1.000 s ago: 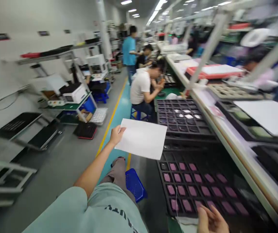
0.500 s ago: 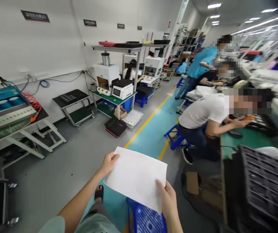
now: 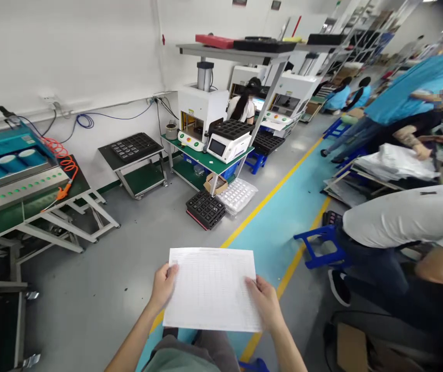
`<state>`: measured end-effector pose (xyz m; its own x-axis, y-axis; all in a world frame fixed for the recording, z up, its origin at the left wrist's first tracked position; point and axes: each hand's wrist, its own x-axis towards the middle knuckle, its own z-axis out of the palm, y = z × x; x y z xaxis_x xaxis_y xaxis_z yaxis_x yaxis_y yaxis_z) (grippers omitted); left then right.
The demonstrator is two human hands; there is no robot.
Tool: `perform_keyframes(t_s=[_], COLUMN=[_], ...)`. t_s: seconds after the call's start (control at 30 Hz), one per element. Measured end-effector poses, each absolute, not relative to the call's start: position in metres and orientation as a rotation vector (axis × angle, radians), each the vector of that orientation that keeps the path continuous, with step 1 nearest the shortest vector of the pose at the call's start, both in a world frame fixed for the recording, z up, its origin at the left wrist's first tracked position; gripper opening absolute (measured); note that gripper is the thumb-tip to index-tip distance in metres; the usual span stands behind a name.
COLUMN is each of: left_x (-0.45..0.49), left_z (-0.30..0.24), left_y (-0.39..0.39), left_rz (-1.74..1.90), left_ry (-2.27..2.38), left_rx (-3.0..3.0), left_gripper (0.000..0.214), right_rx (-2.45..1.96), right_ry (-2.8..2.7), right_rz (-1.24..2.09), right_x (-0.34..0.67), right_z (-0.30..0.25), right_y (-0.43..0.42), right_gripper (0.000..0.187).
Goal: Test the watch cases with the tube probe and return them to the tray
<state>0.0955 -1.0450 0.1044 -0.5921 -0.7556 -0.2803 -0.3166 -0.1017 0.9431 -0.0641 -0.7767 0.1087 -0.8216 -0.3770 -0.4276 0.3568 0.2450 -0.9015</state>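
and there's the change: a second ago only your left hand (image 3: 164,285) had the paper (image 3: 211,289); now your right hand (image 3: 266,299) grips the opposite edge, so it sits squared up before you, over the blue lane (image 3: 283,222), faint printed rows showing. both hands are closed on it, thumbs on top; the fingers underneath are mostly hidden. counting up: two hands, one paper showing, one stack of black trays (image 3: 206,208), one white tray (image 3: 237,195) just beside it, at least three blue cylinders (image 3: 10,166).
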Motion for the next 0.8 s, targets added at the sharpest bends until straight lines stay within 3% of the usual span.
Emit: perform_keyframes(t_s=[0.27,0.5,0.8], left_x=[-0.045,-0.167,-0.353], left_z=[0.084,0.101,0.068], left_y=[-1.038,-1.015,-1.054], left_rz=[-1.816,-1.924,-1.872], left_ry=[-1.727,-1.440,-1.275], left_rx=[1.336,1.488,1.554], left_gripper=[0.057,0.061,0.057], right_rx=[0.009,-0.166,-0.270], right_ry=[1.914,1.862,1.884], right_rz=[-1.571,-1.524,-1.432], right_x=[-0.235,-0.426,-0.616], right_z=[0.075,0.100,0.104], right_y=[-0.790,-0.833,-0.889], right_gripper=[0.061,0.063,0.063])
